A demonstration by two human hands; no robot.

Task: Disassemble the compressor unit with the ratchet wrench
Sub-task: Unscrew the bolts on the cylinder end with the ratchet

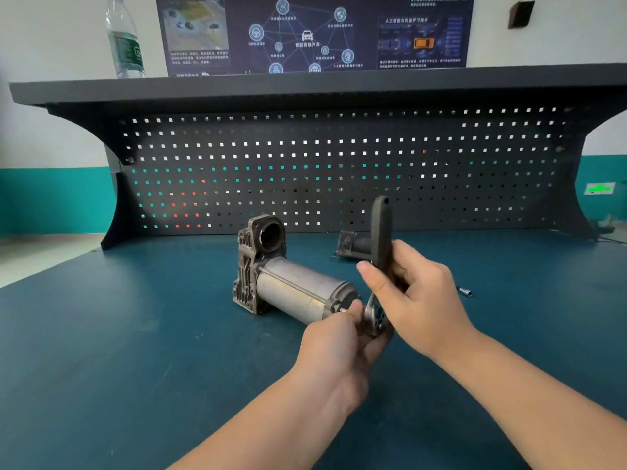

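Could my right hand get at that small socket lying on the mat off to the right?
Probably not yet. The mat between the right hand and the small socket lies open, but that hand grips the ratchet wrench handle, so it would have to let go first.

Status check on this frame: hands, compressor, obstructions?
Right hand grips ratchet wrench handle, upright. Left hand holds wrench head at compressor unit end. Nothing in the way.

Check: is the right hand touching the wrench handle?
Touching. The head view shows the right hand with fingers and thumb curled round the black handle of the ratchet wrench, no gap visible, near the compressor.
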